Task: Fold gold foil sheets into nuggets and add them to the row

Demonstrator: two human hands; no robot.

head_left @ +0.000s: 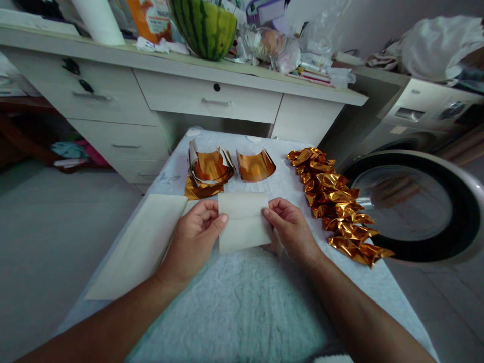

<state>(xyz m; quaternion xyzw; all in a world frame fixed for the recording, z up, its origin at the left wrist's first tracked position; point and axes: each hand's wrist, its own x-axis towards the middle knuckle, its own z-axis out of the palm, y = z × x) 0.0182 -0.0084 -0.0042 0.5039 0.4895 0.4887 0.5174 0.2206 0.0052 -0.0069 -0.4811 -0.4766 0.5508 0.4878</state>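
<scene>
Between my two hands is a creased sheet of pale paper [244, 232], lifted above the table. My left hand [194, 237] pinches its left edge with thumb and fingers. On the opposite edge, my right hand [289, 227] grips it the same way. Beyond the paper lies a curled stack of gold foil sheets [209, 166], some with white backs. One curved gold sheet [257, 166] sits apart to its right. A row of folded gold foil pieces [336, 201] runs down the table's right side. Larger pale paper [139, 242] rests left of my left hand.
The table [234, 312] has a pale blue cloth. Behind it stands a white desk [215, 103] with drawers, holding a cut watermelon [206, 30] and plastic bags. At right, a washing machine's round door [412, 206] hangs open close to the table edge.
</scene>
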